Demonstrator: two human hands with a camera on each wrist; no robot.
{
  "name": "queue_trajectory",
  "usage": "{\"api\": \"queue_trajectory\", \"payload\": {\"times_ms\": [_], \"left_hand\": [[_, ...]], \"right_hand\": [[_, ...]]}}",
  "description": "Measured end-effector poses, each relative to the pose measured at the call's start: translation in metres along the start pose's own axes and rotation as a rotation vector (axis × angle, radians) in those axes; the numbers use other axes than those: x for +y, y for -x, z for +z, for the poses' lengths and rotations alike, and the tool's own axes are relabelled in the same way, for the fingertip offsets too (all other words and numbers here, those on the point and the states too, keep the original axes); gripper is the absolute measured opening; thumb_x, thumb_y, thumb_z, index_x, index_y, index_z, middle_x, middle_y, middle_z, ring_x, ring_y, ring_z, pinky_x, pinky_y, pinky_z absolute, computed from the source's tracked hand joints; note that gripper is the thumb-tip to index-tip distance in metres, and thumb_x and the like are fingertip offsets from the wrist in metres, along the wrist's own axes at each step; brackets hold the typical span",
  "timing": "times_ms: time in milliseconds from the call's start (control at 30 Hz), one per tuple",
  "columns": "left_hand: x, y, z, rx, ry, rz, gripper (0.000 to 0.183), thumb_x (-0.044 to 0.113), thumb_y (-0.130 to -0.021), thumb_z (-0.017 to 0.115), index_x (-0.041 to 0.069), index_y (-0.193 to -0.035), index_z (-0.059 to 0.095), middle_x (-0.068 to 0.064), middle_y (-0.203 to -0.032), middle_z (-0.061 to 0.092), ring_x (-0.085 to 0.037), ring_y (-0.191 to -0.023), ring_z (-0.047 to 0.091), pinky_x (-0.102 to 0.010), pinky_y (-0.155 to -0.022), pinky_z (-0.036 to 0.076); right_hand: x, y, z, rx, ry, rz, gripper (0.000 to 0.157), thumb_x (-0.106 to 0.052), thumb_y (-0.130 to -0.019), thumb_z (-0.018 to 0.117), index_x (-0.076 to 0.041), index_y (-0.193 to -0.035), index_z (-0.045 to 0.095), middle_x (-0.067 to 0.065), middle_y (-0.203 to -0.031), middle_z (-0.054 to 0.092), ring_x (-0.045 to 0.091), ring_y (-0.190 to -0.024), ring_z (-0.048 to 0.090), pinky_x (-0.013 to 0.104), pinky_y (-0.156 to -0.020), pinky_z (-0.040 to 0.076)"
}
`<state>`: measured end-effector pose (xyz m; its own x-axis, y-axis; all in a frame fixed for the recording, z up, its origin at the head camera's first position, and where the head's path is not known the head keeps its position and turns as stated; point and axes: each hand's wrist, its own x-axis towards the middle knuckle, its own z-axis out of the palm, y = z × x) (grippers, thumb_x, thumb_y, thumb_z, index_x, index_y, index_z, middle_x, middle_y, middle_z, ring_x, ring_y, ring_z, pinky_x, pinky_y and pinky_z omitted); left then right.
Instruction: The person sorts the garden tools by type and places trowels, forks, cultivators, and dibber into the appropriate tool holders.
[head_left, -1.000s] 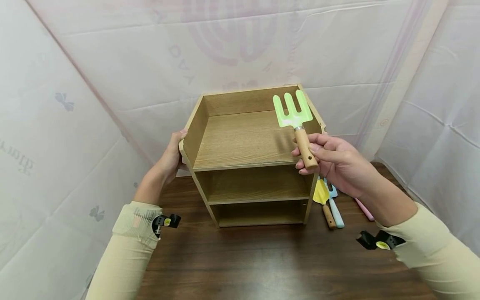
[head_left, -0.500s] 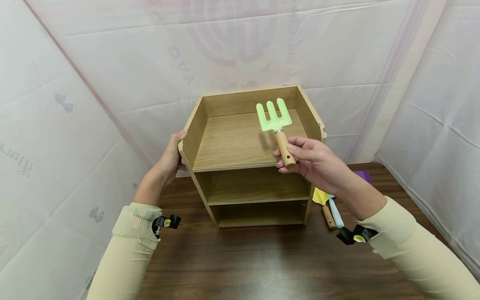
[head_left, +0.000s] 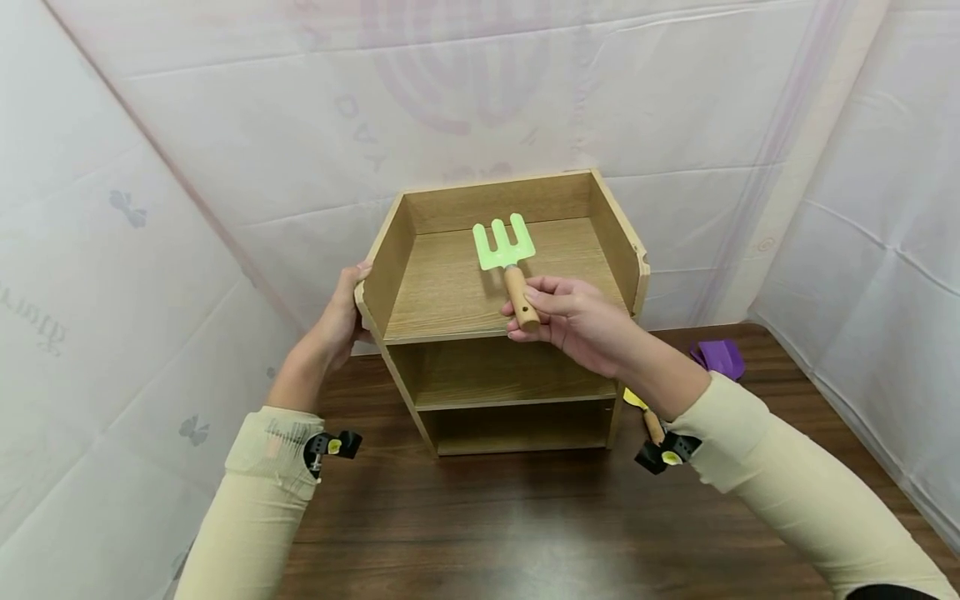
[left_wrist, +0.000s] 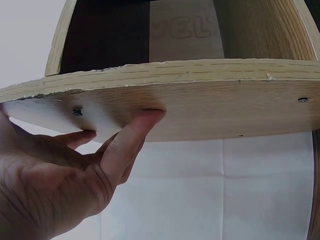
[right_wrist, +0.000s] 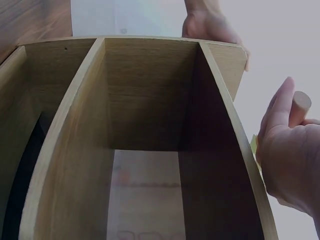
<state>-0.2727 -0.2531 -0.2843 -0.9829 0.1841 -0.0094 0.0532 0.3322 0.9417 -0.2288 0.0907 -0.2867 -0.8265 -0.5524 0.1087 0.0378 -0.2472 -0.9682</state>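
My right hand pinches the wooden handle of a small green garden fork between thumb and fingers. The fork is over the top level of a wooden shelf unit, its three tines pointing away from me. In the right wrist view, the handle end shows beside the fingers, and the tines are mostly hidden. My left hand rests on the unit's left side near the upper front corner. In the left wrist view, its extended fingers press the outer face of the side panel.
On the dark wooden table, right of the unit, lies a yellow trowel, partly covered by my right arm. Farther back right is a purple object. Pale printed sheets hang behind and at both sides.
My right hand has carried the green fork leftward and slightly lower over the shelf unit. The purple object has come into sight behind the arm. My left hand stays in place.
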Motion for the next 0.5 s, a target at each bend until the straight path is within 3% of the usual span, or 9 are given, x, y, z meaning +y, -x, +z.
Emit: {"api": "queue_trajectory", "payload": {"times_ms": [233,500], "left_hand": [[-0.001,0.0,0.0,0.0,0.009,-0.005,0.079,0.069,-0.098,0.021,0.027,-0.166,0.024,-0.013,-0.118,0.053,-0.019,-0.088,0.065,-0.036,-0.068,0.057],[0.0,-0.001,0.0,-0.006,-0.003,0.009,0.079,0.068,-0.098,0.019,0.029,-0.167,0.023,-0.016,-0.122,0.051,-0.021,-0.091,0.064,-0.038,-0.068,0.057]], "right_hand": [[-0.002,-0.014,0.009,0.03,-0.018,0.047,0.048,-0.007,-0.115,0.036,0.016,-0.155,0.031,0.014,-0.119,0.063,0.018,-0.104,0.073,0.027,-0.096,0.063],[-0.003,-0.028,0.014,0.006,-0.04,0.095,0.05,-0.008,-0.115,0.039,0.015,-0.157,0.03,0.015,-0.12,0.061,0.019,-0.107,0.07,0.026,-0.097,0.062]]}}
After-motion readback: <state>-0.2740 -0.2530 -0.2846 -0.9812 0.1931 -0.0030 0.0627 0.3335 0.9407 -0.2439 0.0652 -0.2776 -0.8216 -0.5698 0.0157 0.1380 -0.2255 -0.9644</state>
